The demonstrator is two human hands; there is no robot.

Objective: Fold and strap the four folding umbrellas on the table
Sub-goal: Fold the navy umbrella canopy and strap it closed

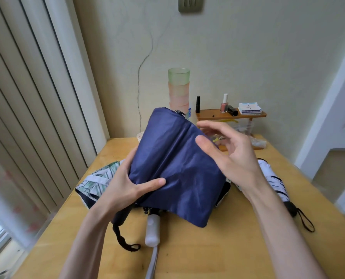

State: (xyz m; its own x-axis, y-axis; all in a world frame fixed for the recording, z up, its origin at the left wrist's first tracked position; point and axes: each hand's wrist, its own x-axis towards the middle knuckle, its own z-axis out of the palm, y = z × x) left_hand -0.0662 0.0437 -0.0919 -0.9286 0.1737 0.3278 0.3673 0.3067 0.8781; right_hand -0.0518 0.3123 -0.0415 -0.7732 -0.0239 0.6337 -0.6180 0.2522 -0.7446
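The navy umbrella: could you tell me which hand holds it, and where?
The left hand grips the navy umbrella by the lower left side of its canopy, thumb on top; the right hand is open.

Cracked wall point(248, 47), vert. blinds point(26, 101), wd table point(207, 256)

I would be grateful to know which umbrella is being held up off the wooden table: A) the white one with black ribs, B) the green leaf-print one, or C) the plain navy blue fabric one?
C: the left hand holds the plain navy blue fabric umbrella up, while the other two lie on the wooden table.
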